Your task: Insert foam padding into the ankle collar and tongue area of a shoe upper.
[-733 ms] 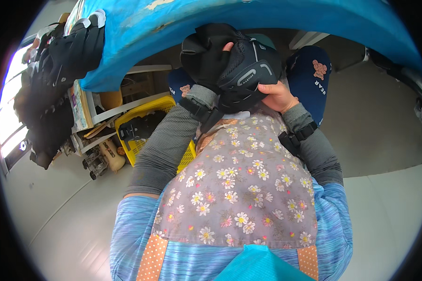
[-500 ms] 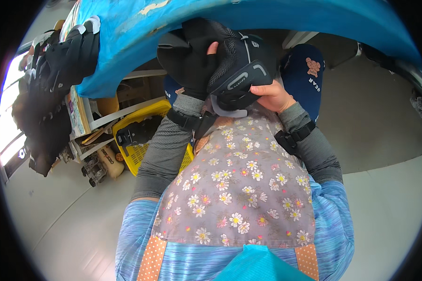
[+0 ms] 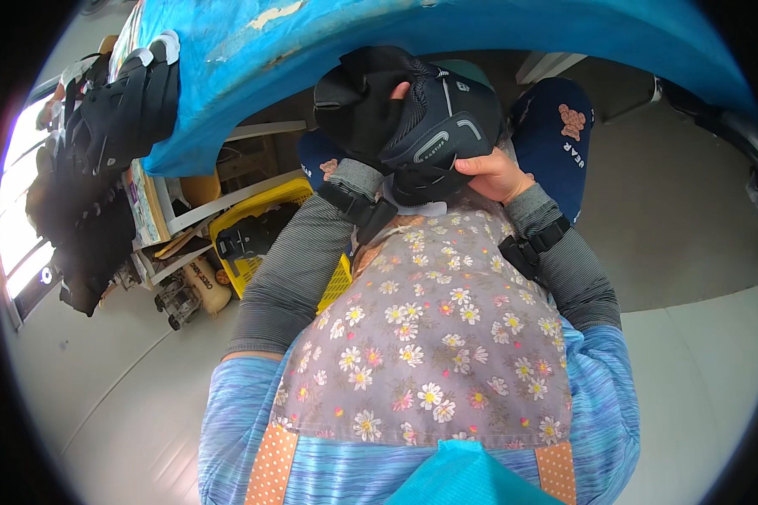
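In front of my lap I hold a black shoe upper (image 3: 438, 145), or a boot-like sewn piece, with mesh, grey curved trim and a pale edge at its lower end. My left hand (image 3: 370, 126) grips its left side. Black fabric, perhaps a glove, covers most of that hand, and only a bare fingertip shows. At the lower right edge, the thumb of my bare right hand (image 3: 490, 174) lies on top of the piece. The fingers curl beneath, partly hidden. Both forearms wear grey striped sleeves with black buckled straps at the wrists.
A blue-covered table (image 3: 227, 84) curves across the far side. Similar black pieces (image 3: 118, 126) hang stacked over its left end. Below stands a yellow basket (image 3: 244, 273) with black items inside, beside a white-framed shelf (image 3: 227, 199). A black object (image 3: 724, 126) lines the right rim.
The black upper has shifted slightly right and tilted, and less of its pale lower edge shows. My left hand has moved right with it. My right hand keeps its grip.
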`<state>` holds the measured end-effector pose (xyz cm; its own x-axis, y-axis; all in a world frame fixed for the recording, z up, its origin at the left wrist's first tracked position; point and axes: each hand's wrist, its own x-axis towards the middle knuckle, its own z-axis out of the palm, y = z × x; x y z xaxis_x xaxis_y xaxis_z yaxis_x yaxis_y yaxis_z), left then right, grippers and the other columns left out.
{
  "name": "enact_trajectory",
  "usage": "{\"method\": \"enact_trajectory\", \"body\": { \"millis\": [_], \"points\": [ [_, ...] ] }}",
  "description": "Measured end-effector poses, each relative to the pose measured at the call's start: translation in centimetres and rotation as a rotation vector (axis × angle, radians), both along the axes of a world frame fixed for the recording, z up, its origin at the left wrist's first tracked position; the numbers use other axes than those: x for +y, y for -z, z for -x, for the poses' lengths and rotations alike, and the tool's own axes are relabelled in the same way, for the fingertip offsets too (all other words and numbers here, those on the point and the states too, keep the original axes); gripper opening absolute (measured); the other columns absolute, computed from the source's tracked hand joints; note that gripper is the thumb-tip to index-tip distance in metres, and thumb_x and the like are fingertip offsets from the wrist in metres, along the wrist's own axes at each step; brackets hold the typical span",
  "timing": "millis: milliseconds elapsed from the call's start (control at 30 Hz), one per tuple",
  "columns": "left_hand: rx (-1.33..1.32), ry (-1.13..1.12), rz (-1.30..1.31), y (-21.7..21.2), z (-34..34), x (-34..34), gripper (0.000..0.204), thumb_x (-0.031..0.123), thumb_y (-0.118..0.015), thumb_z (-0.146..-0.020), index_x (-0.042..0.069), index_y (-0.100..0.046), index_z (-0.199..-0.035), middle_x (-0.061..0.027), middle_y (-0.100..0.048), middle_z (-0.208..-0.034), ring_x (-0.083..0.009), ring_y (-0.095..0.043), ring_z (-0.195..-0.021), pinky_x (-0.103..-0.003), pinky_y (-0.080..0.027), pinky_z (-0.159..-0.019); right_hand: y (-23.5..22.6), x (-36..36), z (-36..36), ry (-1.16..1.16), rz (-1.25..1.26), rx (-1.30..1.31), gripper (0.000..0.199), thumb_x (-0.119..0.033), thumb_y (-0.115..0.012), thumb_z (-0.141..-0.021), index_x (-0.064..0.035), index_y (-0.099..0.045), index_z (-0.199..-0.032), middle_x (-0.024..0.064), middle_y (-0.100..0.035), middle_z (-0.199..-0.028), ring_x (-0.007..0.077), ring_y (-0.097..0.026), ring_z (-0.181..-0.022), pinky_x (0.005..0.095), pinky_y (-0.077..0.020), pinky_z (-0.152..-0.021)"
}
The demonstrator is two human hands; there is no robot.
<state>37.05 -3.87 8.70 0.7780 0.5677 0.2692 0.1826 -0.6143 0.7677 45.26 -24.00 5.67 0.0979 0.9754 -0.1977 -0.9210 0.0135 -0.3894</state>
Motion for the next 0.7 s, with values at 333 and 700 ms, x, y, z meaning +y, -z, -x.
{"method": "enact_trajectory", "body": {
  "millis": [333, 700],
  "points": [
    [0.024, -0.092, -0.095, -4.7, 0.4, -1.5, 0.017, 0.021, -0.061, -0.094, 0.008, -0.066, -0.104, -0.0126, -0.068, -0.089, -0.0270, -0.067, -0.080, -0.033, -0.051, -0.071, -1.2, 0.4, 0.6, 0.053, -0.052, 0.142, 0.037, -0.003, -0.061, -0.086, 0.0009, -0.057, -0.123, 0.0106, -0.063, -0.119, 0.0225, -0.058, -0.112, 0.0366, -0.0425, -0.101],
    [0.154, -0.097, 0.066, -1.7, 0.2, -0.9, 0.022, 0.027, -0.059, -0.095, 0.010, -0.065, -0.108, -0.0147, -0.068, -0.093, -0.0308, -0.067, -0.082, -0.036, -0.051, -0.072, 0.5, 0.4, 0.3, 0.022, -0.011, 0.158, 0.036, -0.007, -0.061, -0.087, 0.0005, -0.058, -0.122, 0.0109, -0.063, -0.120, 0.0225, -0.059, -0.112, 0.0373, -0.0424, -0.101]
  ]
}}
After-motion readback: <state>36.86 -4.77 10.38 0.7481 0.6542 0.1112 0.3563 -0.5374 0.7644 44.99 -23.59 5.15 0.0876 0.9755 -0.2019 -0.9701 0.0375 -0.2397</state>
